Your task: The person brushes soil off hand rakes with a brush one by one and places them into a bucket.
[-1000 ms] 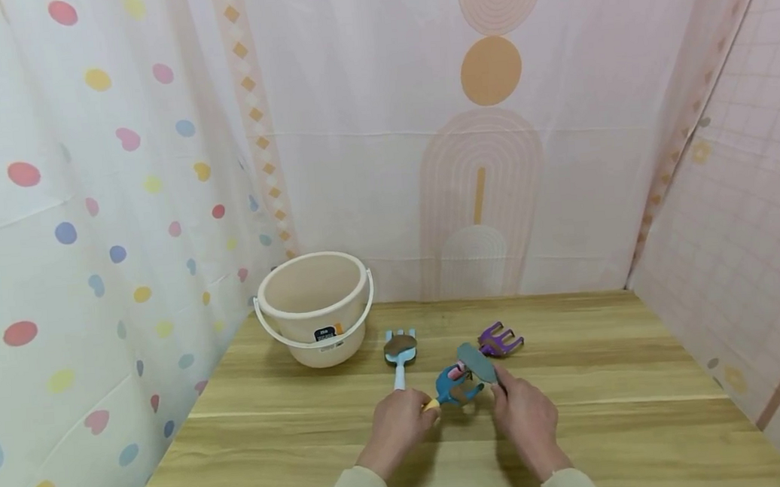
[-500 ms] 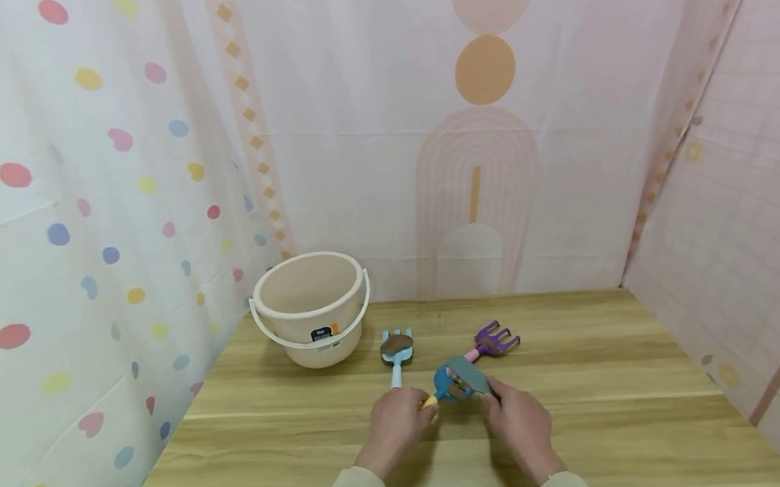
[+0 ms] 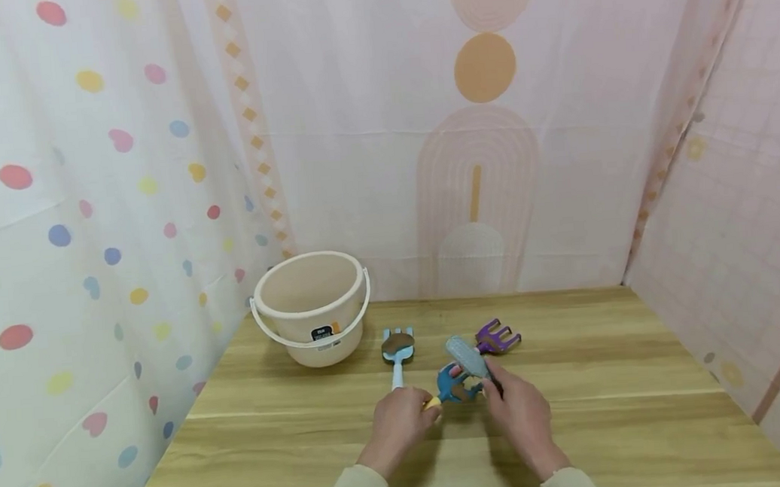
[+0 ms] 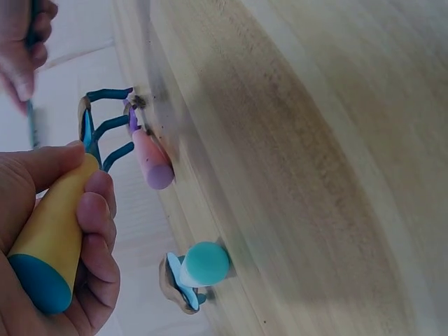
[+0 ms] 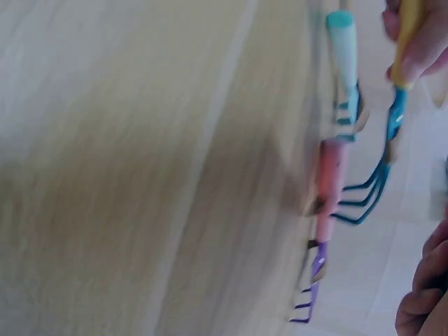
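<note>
My left hand (image 3: 402, 418) grips the yellow handle (image 4: 57, 217) of a small garden rake (image 3: 449, 383). Its blue head bears a brown smear, and the tines bend down toward the table in the left wrist view. My right hand (image 3: 522, 409) holds a brush with a grey oval head (image 3: 466, 355), which overlaps the rake's head from above in the head view. Beyond them lies a purple rake (image 3: 495, 339) with a pink handle (image 4: 150, 157) and brown dirt on it. A light-blue rake (image 3: 397, 373) with a brown patch lies past my left hand.
A cream bucket (image 3: 322, 335) with a white handle stands at the back left of the wooden table (image 3: 610, 379). Small dark crumbs (image 4: 138, 102) lie near the purple rake. Patterned curtains (image 3: 372, 184) hang behind the table and along both sides.
The brush head dips over the blue rake's head, then lifts back up and away, showing a lighter, textured face. My left hand stays nearly in place with the rake.
</note>
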Available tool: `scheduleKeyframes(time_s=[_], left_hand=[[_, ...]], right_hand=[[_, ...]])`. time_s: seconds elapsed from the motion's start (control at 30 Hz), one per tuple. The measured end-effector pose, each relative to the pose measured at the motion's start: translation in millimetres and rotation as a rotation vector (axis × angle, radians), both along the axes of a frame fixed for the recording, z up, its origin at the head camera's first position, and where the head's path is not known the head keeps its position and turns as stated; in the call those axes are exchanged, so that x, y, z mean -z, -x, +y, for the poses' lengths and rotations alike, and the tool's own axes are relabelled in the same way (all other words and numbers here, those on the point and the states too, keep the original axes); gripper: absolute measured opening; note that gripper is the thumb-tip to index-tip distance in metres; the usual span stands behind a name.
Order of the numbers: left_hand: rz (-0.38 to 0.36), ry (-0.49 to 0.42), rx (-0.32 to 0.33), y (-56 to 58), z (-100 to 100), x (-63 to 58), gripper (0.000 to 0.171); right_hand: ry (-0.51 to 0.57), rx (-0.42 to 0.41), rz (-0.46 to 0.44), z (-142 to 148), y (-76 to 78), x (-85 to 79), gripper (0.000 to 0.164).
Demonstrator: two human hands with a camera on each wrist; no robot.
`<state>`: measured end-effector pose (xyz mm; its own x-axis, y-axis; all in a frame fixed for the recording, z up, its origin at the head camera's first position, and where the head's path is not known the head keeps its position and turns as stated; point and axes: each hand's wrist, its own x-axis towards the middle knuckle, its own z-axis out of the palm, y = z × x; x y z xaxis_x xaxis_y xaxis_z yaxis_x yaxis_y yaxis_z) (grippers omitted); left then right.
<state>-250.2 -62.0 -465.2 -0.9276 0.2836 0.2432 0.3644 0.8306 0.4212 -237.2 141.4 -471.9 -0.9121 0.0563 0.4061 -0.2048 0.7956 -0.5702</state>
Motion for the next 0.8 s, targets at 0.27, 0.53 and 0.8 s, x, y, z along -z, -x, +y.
scheduleKeyframes(time_s=[0.27, 0.53, 0.8], left_hand=[[-0.002, 0.015, -0.043, 4.6, 0.4, -2.9, 0.018], [0.021, 0.019, -0.024, 1.6, 0.6, -5.0, 0.015], [0.02, 0.021, -0.001, 1.0, -1.0, -2.3, 0.018]], right_hand=[[-0.048, -0.013, -0.14, -9.1, -6.3, 4.5, 0.035], [-0.082, 0.07, -0.119, -2.9, -3.5, 9.3, 0.036], [-0.054, 0.08, -0.139, 8.8, 0.6, 14.9, 0.039]])
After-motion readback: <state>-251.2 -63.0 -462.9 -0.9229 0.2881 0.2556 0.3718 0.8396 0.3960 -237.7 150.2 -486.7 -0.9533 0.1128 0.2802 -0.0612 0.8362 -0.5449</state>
